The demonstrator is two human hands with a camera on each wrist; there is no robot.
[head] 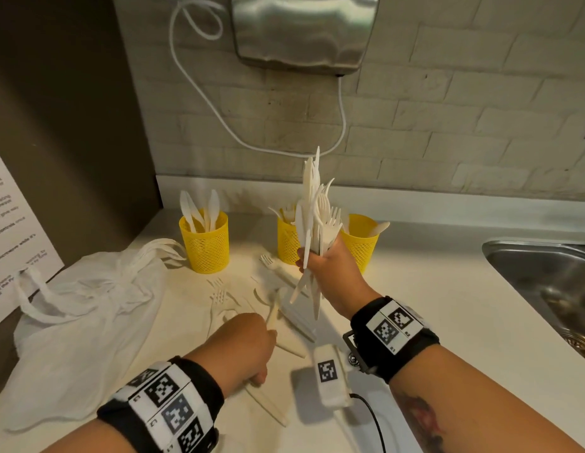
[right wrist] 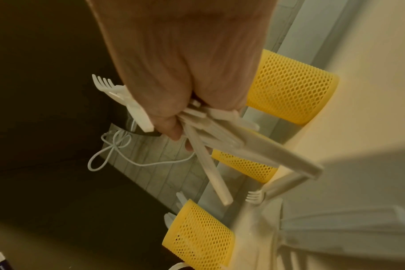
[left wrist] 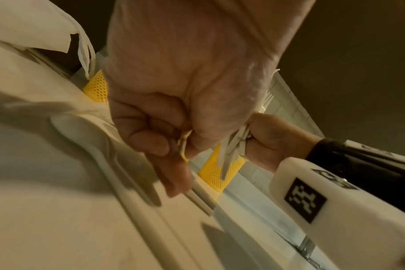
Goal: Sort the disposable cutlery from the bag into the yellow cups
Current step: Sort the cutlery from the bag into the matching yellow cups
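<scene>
Down by my wrist, my left hand (head: pixel 248 346) pinches one piece (head: pixel 272 317) off the counter (head: pixel 431 289); which kind I cannot tell. My right hand (head: pixel 323 263) is fisted round a mixed bundle (head: pixel 312 217), upright before the middle cup (head: pixel 287 238). The bag (head: pixel 78 295) lies flat beside the left cup (head: pixel 204 245). I should check each head, then drop it handle first into its matching cup.

Kitchenette: sink (head: pixel 546 276), wall hand dryer (head: pixel 304 31)
</scene>
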